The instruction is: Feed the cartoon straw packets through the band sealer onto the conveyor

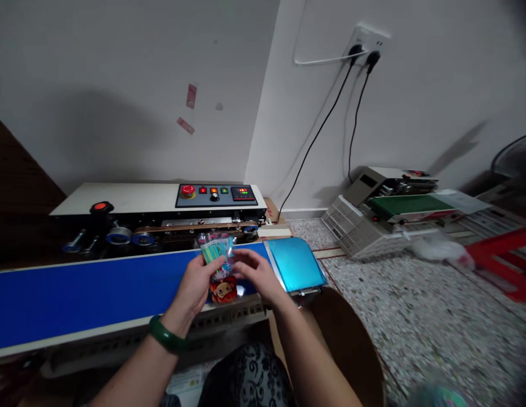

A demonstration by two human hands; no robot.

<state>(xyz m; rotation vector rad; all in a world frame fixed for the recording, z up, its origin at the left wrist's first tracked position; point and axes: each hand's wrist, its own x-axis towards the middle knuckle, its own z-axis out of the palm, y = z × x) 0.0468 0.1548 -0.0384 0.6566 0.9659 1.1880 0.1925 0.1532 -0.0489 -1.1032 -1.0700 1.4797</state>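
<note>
Above the blue conveyor belt, my left hand grips a clear plastic packet between thumb and fingers. Greenish striped printed pieces show in its upper part, and a red cartoon figure with a round face shows at its lower end. My right hand is at the packet's right edge, fingers curved and apart; whether they touch the plastic is hard to see. Just behind the packet runs the brown band of a sealing machine. A green bangle circles my left wrist.
The machine's panel has a red stop button and lit display. A shiny light-blue plate adjoins the belt's right end. A brown round container stands below. Rightward are a white crate, a second green-belted machine and a red frame.
</note>
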